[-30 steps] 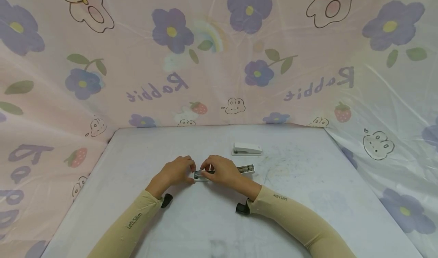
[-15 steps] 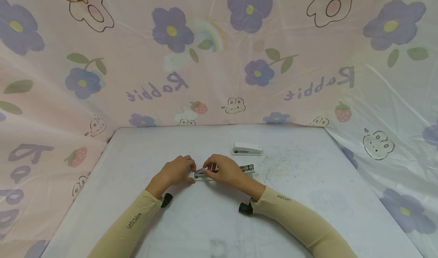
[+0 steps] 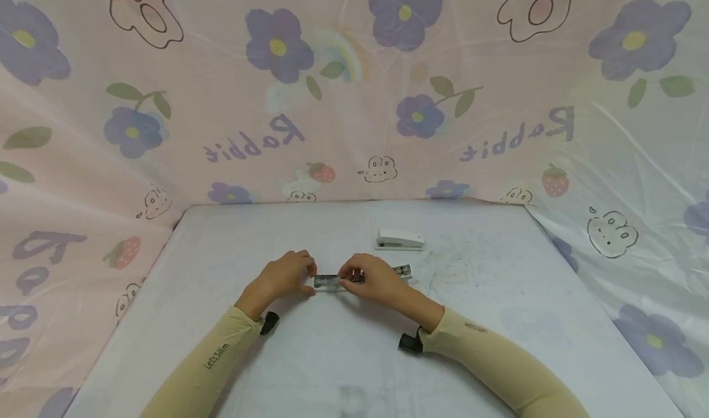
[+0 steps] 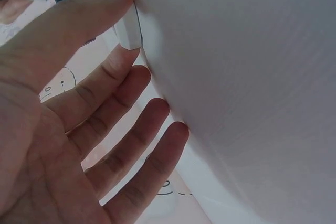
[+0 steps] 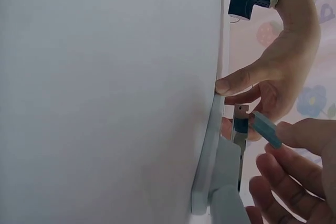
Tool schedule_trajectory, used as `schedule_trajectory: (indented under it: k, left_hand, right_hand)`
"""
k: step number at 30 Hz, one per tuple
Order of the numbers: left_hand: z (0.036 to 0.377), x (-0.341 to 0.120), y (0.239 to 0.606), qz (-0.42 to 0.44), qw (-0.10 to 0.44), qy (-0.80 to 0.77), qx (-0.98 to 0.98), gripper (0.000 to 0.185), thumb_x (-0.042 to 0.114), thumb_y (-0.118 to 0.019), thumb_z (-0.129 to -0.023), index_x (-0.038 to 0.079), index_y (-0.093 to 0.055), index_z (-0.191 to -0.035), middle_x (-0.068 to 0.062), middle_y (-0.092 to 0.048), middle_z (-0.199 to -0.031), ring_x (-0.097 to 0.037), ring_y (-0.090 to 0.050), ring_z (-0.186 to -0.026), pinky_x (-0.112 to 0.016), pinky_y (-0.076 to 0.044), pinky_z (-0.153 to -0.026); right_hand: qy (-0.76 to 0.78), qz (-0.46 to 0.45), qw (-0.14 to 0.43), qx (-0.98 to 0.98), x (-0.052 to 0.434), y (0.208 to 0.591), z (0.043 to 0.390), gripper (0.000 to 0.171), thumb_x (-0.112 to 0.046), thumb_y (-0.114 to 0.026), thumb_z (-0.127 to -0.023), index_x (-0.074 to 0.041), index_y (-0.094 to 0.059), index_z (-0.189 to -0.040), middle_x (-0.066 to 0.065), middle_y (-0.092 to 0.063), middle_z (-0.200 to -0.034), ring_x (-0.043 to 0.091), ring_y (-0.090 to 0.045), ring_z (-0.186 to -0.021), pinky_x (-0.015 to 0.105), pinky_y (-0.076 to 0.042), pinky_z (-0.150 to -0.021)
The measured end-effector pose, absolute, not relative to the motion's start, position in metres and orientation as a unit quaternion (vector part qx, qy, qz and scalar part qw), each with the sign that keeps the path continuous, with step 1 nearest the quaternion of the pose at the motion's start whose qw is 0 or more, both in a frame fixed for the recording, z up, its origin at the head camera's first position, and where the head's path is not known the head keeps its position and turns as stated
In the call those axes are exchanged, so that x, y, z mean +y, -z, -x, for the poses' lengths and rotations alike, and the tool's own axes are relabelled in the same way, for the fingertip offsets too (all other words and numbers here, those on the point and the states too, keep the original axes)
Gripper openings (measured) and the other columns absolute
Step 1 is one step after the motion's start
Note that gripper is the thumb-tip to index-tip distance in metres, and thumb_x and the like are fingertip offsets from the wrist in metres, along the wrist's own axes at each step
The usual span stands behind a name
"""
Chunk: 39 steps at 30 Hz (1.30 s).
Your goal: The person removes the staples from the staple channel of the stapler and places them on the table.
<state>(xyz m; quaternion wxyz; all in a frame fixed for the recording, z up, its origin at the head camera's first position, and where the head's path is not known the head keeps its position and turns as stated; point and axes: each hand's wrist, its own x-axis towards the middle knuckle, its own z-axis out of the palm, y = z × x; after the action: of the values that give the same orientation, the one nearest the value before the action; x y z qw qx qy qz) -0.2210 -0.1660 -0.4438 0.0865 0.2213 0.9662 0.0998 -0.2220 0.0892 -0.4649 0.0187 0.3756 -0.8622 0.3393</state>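
Observation:
An opened white stapler (image 3: 328, 284) lies on the table, its lid swung back to the right and its metal magazine (image 5: 240, 129) bared. My left hand (image 3: 286, 275) pinches the left end of the stapler's base (image 4: 127, 31) between thumb and index finger; the other fingers extend beside it, apart from the base. Above the magazine, my right hand (image 3: 368, 278) pinches a short grey strip of staples (image 5: 266, 129) between thumb and index finger. The strip is tilted, close to the magazine. In the head view the right hand hides the stapler's middle.
A second white stapler (image 3: 400, 240), closed, stands behind the opened one, slightly to the right. The white-covered table (image 3: 332, 356) ends at a patterned curtain (image 3: 343, 116) at the back and sides. Black wrist cameras (image 3: 410, 343) hang under both wrists.
My right hand has shifted to the right along the stapler, carrying the strip of staples with it and baring more of the magazine's left end. The left hand stays on the base.

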Motion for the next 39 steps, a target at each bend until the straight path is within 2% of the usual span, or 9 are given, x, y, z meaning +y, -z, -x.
schedule_trajectory:
  k: [6,14,25,31,39]
  left_hand:
    - [0.223,-0.166,0.444,-0.223,0.085,-0.097,0.966,0.032,0.032,-0.094,-0.084,0.019,-0.070,-0.101,0.001,-0.065,-0.114,-0.027,-0.062,-0.109,-0.051,-0.059,-0.082]
    - [0.220,-0.165,0.440,-0.222,0.087,-0.098,0.966,0.033,0.031,-0.095,-0.084,0.018,-0.070,-0.101,0.000,-0.065,-0.113,-0.027,-0.062,-0.108,-0.052,-0.059,-0.081]
    - [0.220,-0.165,0.442,-0.219,0.086,-0.097,0.967,0.032,0.030,-0.094,-0.084,0.018,-0.070,-0.101,0.000,-0.065,-0.114,-0.028,-0.062,-0.108,-0.051,-0.059,-0.080]
    - [0.220,-0.165,0.443,-0.219,0.094,-0.099,0.966,0.032,0.031,-0.094,-0.085,0.018,-0.071,-0.102,0.000,-0.066,-0.116,-0.027,-0.062,-0.109,-0.050,-0.059,-0.082]
    - [0.221,-0.164,0.444,-0.221,0.091,-0.094,0.966,0.032,0.031,-0.094,-0.084,0.018,-0.071,-0.101,0.001,-0.065,-0.115,-0.026,-0.062,-0.108,-0.049,-0.059,-0.082]
  right_hand:
    - [-0.325,-0.386,0.024,-0.863,0.096,0.466,0.217,0.009,-0.019,-0.081,-0.098,-0.013,-0.080,-0.105,-0.005,-0.073,-0.097,0.011,-0.068,-0.090,0.029,-0.058,-0.082]
    - [-0.271,-0.411,0.052,-0.869,0.100,0.469,0.215,0.008,-0.021,-0.084,-0.096,-0.016,-0.082,-0.102,-0.009,-0.072,-0.089,0.009,-0.063,-0.080,0.026,-0.050,-0.074]
    - [-0.206,-0.398,0.041,-0.893,0.096,0.469,0.212,0.010,-0.031,-0.082,-0.098,-0.023,-0.082,-0.105,-0.014,-0.069,-0.090,0.008,-0.059,-0.084,0.032,-0.046,-0.081]
    - [-0.183,-0.390,0.025,-0.902,0.095,0.469,0.211,0.014,-0.033,-0.082,-0.097,-0.024,-0.083,-0.107,-0.014,-0.071,-0.093,0.006,-0.059,-0.086,0.032,-0.046,-0.083]
    - [-0.137,-0.385,0.036,-0.912,0.096,0.466,0.208,0.013,-0.034,-0.084,-0.095,-0.023,-0.082,-0.103,-0.012,-0.068,-0.089,0.008,-0.058,-0.085,0.033,-0.046,-0.083]
